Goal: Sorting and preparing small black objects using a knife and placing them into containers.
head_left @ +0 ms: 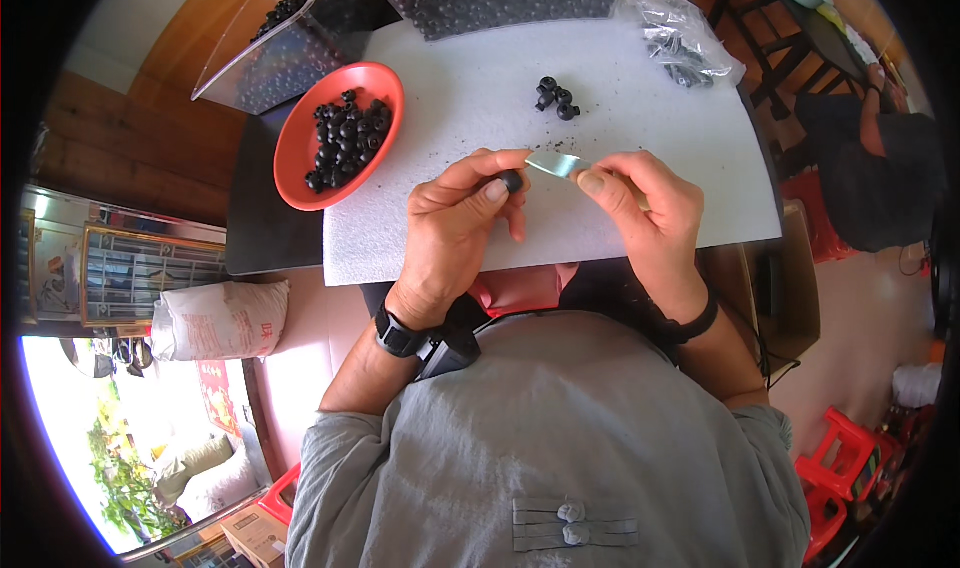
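My left hand (465, 203) pinches a black round bead (511, 180) between thumb and fingers, above the near part of the white foam sheet (470, 83). My right hand (650, 198) is closed on a small flat blade (558, 163), shiny and pale green. Its tip points left and reaches my left index finger, just above the bead; whether it touches the bead I cannot tell. Beyond my hands, several black beads (557, 100) lie in a small group, with dark crumbs scattered on the foam. An orange-red bowl (287, 158) of similar beads stands to the left.
Two clear plastic bins stand at the back, one (225, 73) at the left and one (500, 8) in the middle, holding many beads. A clear plastic bag (690, 38) lies at the far right corner. Another person (890, 178) sits at the right. Red stools (840, 458) stand on the floor.
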### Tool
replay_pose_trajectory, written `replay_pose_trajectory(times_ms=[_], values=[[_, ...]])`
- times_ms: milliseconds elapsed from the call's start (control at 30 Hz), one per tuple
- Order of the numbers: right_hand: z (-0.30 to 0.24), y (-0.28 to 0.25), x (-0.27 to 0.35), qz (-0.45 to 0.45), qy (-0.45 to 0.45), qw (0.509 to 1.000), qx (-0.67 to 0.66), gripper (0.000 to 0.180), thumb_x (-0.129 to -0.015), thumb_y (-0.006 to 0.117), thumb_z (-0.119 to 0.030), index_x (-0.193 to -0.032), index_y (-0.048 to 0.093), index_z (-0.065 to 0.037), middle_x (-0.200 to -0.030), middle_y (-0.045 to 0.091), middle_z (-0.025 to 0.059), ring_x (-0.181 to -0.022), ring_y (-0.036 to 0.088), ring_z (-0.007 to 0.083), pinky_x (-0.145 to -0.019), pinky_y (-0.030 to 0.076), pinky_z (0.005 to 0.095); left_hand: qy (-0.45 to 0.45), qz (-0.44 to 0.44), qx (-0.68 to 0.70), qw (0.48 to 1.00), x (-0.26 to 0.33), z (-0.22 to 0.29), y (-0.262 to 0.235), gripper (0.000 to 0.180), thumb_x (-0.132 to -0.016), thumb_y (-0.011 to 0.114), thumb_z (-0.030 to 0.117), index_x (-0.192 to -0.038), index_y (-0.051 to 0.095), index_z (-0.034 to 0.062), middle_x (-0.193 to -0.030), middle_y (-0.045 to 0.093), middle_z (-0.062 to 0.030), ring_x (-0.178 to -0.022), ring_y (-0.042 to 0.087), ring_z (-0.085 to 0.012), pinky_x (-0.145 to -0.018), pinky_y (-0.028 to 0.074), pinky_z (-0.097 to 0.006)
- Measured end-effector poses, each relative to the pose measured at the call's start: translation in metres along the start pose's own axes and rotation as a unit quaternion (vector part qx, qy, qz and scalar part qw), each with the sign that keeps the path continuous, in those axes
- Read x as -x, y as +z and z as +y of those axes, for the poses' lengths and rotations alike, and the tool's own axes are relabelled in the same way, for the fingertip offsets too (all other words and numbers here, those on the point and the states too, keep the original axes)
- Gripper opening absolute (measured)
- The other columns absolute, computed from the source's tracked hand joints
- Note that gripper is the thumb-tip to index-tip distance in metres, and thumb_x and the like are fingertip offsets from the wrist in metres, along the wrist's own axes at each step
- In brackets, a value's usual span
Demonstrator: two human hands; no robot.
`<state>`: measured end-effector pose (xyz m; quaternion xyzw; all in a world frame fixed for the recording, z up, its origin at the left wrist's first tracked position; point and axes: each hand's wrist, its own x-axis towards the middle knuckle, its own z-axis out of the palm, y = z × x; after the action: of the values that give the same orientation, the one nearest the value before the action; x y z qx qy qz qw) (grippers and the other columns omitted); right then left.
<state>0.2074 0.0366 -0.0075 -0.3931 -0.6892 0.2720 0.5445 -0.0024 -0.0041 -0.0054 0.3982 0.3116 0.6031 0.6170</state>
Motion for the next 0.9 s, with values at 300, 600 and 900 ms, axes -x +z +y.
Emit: replay_pose_trajectory(times_ms=[300,600,900], values=[[0.0024,0.002,0.0002,-0.02,-0.063,0.994,0.082,0.018,-0.09,0.08,-0.019,-0.085,0.069,-0.006,-0.069,0.062,0.0049,-0.06,0.057,0.0202,-0.054,0.043,0.034,0.002,0.015,-0.014,1.0,0.002,-0.0003,0.0019,0.027,-0.101,0.061,-0.001,-0.126,0.07,-0.0054,-0.107,0.067,-0.0112,-0.092,0.063,-0.0187,-0.071,0.057,-0.032],[0.0031,0.0033,-0.0002,-0.019,-0.084,0.991,0.102,0.02,-0.089,0.082,-0.019,-0.084,0.067,-0.007,-0.067,0.061,0.0043,-0.059,0.056,0.0211,-0.052,0.042,0.0349,0.016,0.02,-0.045,0.999,0.0016,-0.0016,0.0011,0.027,-0.102,0.057,-0.001,-0.127,0.068,-0.0061,-0.111,0.068,-0.0142,-0.083,0.065,-0.0212,-0.07,0.054,-0.033],[-0.0034,-0.0001,0.0004,-0.042,-0.101,0.989,0.096,0.017,-0.087,0.082,-0.014,-0.082,0.067,-0.007,-0.067,0.06,0.0037,-0.059,0.055,0.021,-0.052,0.042,0.0352,0.012,0.027,-0.094,0.995,0.0006,0.004,0.0091,0.023,-0.099,0.058,-0.007,-0.117,0.073,-0.0032,-0.106,0.067,-0.0068,-0.078,0.063,-0.0148,-0.074,0.052,-0.027]])
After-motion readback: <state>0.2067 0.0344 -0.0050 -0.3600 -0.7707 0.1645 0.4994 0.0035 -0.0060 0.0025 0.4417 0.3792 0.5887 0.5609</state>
